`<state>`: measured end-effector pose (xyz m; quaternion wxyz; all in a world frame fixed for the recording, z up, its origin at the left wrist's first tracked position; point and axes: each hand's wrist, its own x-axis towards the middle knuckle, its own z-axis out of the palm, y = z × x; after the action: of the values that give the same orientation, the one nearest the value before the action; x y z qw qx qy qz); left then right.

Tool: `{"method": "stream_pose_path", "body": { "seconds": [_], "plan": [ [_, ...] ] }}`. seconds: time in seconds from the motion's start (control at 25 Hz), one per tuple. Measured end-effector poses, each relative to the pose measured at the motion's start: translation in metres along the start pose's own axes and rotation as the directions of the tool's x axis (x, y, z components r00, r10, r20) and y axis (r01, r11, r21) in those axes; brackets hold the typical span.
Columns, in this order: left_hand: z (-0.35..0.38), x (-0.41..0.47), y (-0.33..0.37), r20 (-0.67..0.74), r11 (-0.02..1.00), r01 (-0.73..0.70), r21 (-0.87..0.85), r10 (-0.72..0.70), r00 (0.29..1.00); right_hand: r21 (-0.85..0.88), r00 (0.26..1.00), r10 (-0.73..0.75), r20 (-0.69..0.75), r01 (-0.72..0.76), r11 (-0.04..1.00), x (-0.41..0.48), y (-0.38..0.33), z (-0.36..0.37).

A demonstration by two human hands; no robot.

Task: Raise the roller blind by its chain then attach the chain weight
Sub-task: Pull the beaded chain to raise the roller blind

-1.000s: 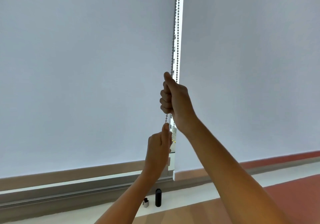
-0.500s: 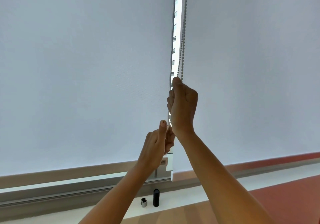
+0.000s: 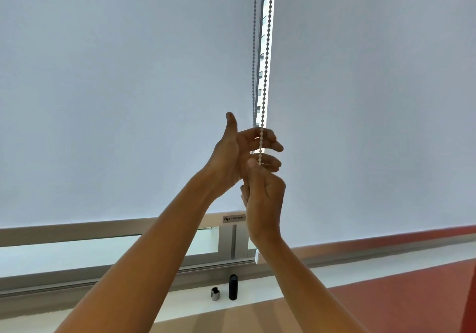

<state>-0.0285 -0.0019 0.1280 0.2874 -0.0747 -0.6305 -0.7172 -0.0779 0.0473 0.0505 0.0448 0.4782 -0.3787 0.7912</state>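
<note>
Two pale roller blinds hang side by side, the left blind [image 3: 103, 88] and the right blind [image 3: 373, 101], with a bright slit between them. A bead chain [image 3: 268, 49] runs down that slit as two strands, one white and one grey. My right hand [image 3: 265, 196] is closed on the white strand just below my left hand. My left hand [image 3: 239, 152] is higher, thumb up and fingers spread; the white strand crosses in front of its fingers. A black cylindrical chain weight [image 3: 233, 287] stands on the white sill, with a small grey clip piece [image 3: 215, 294] next to it.
The left blind's bottom rail [image 3: 128, 228] hangs above the metal window frame [image 3: 226, 242], with a strip of glass showing under it. A white sill [image 3: 334, 268] runs along the wall. Red floor [image 3: 412, 294] lies at the lower right.
My right hand has come down along the chain, still gripping it. My left hand has let go, risen above the right hand and opened. The gap under the left blind looks larger.
</note>
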Motion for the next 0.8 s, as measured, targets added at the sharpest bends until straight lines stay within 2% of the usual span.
{"method": "stream_pose_path", "body": {
  "seconds": [0.08,0.16,0.2,0.28,0.36,0.44,0.56,0.6,0.68,0.8],
  "plan": [
    [0.009,0.0,0.012,0.13,0.996,0.091,-0.027,-0.086,0.988,-0.012,0.999,0.041,-0.001,-0.041,0.999,-0.008,0.005,-0.004],
    [0.018,0.001,0.021,0.214,0.99,0.137,0.016,-0.138,0.967,-0.044,0.999,0.044,-0.005,-0.044,0.998,-0.012,0.005,-0.007],
    [0.024,0.001,0.024,0.213,0.988,0.149,0.047,-0.156,0.964,-0.056,0.999,0.036,-0.006,-0.036,0.998,-0.013,0.005,-0.009],
    [0.035,-0.001,0.026,0.108,0.985,0.137,0.106,-0.148,0.983,-0.072,1.0,0.017,0.002,-0.017,0.997,-0.013,0.003,-0.01],
    [0.044,-0.003,0.019,-0.08,0.977,0.048,0.209,-0.032,0.996,-0.089,1.0,0.021,0.02,-0.02,0.996,-0.011,0.002,-0.011],
    [0.05,-0.002,0.012,-0.226,0.935,-0.064,0.349,0.15,0.962,-0.152,0.998,0.036,0.057,-0.027,0.988,-0.005,0.002,-0.014],
    [0.053,0.004,0.006,-0.293,0.864,-0.179,0.47,0.345,0.892,-0.318,0.994,-0.064,0.088,0.089,0.944,-0.002,0.005,-0.024],
    [0.053,0.005,0.004,-0.303,0.854,-0.199,0.48,0.374,0.876,-0.344,0.992,-0.114,0.055,0.127,0.93,-0.003,0.008,-0.027],
    [0.054,0.008,-0.001,-0.29,0.852,-0.226,0.472,0.392,0.873,-0.342,0.983,-0.158,-0.097,0.116,0.932,-0.002,0.013,-0.032],
    [0.056,0.011,-0.005,-0.272,0.833,-0.252,0.492,0.422,0.865,-0.2,0.937,-0.138,-0.32,0.076,0.977,0.016,0.007,-0.038]
  ]
}}
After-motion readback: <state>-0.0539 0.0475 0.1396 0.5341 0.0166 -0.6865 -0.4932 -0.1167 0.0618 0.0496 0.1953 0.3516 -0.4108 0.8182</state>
